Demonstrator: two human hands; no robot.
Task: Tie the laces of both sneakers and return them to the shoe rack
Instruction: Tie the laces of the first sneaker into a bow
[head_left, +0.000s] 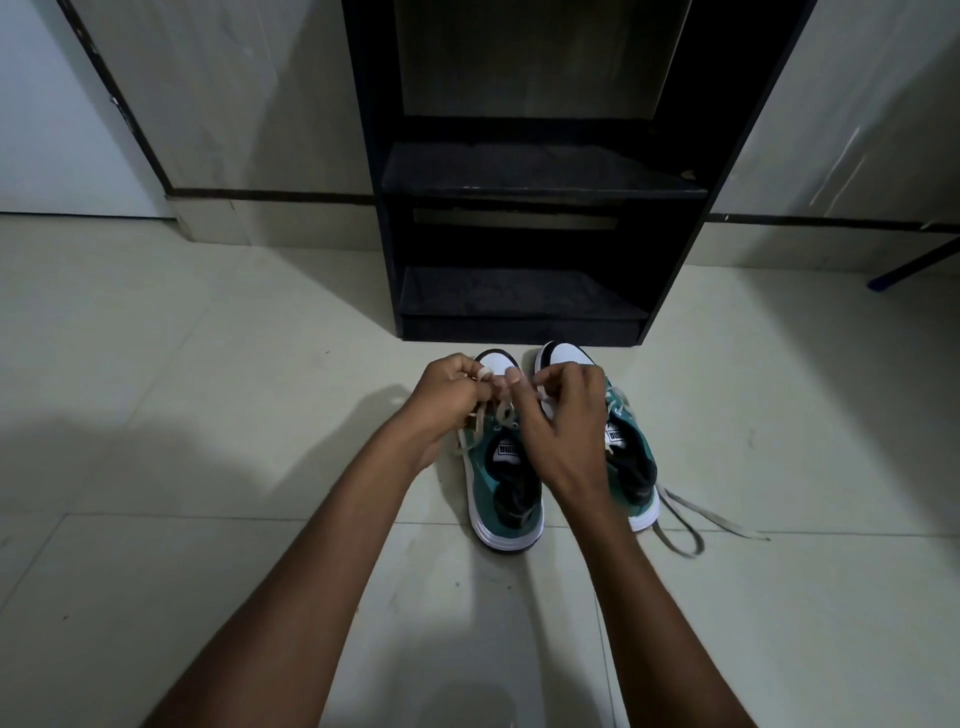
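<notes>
Pale floor tiles carry two teal sneakers side by side, toes toward the rack: left hand and right hand, both pinched shut on the left sneaker's laces, right sneaker trailing one loose lace, and beyond stands one black shoe rack.

Teal sneakers with white toes, cream laces, black shoe rack, pale tiled floor

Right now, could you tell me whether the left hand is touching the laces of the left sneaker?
Touching. The head view shows the left hand pinching a loop of the left sneaker's laces between its fingers, with no gap.
</notes>
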